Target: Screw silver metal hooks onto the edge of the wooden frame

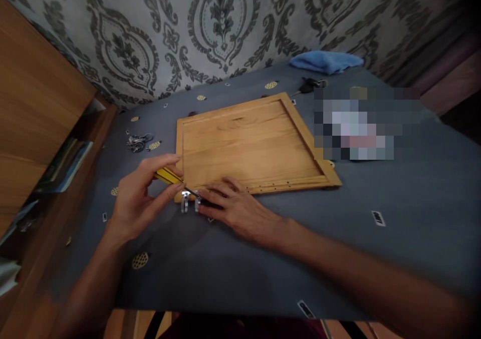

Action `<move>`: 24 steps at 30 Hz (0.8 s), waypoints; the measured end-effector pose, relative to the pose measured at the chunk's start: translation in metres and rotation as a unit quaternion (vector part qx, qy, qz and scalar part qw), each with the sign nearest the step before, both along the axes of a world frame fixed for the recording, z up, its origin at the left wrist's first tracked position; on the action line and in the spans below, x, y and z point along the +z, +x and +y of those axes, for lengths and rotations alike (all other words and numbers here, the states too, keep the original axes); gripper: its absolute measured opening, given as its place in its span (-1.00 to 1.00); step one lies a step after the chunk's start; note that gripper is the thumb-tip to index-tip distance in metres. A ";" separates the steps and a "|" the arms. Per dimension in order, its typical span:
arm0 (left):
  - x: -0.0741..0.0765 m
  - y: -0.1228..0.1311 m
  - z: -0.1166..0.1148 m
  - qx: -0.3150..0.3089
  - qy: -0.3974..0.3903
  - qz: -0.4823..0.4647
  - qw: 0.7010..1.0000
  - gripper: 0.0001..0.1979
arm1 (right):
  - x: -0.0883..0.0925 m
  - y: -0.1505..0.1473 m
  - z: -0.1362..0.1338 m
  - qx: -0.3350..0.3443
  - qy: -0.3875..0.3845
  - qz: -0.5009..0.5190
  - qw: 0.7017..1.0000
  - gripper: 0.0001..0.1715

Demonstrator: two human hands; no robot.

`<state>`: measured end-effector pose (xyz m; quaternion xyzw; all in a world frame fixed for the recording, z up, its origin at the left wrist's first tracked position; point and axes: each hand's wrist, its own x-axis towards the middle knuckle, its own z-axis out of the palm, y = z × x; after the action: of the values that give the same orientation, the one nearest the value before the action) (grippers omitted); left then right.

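A yellow-handled screwdriver (169,176) is gripped between the thumb and fingers of my left hand (137,201). It slants down to the right, its dark shaft reaching a silver metal hinge (185,202) at the near left corner of a framed wooden panel (248,143). My right hand (240,209) rests along the panel's near edge, thumb and forefinger closed at the hinge's right side, by the screwdriver tip. These fingertips partly cover the hinge. Several small dark holes run along the near frame strip to the right of this hand.
A tangle of keys or small metal pieces (140,142) lies left of the panel. Behind it are a dark key set (310,85) and a blue cloth (326,61). A blurred-out patch (355,126) covers something at right. A wooden shelf unit (41,98) borders the left side.
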<state>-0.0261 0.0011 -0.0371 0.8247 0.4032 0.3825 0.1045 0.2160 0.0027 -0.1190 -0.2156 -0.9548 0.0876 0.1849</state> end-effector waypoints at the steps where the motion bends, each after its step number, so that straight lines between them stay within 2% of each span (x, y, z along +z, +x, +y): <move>1: -0.002 -0.001 0.000 -0.002 -0.002 0.014 1.000 -0.47 | 0.000 0.000 0.000 0.001 0.000 0.000 1.000 -0.60; 5: -0.004 -0.002 0.001 -0.015 -0.010 0.028 0.999 -0.47 | 0.000 0.001 0.000 0.001 0.000 -0.004 1.000 -0.59; 24: 0.001 0.003 -0.002 0.007 0.022 0.079 0.997 -0.50 | -0.001 0.002 -0.001 0.002 0.002 -0.005 1.000 -0.58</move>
<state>-0.0228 -0.0013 -0.0357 0.8517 0.4073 0.3259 0.0511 0.2178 0.0020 -0.1201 -0.2135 -0.9563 0.0855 0.1803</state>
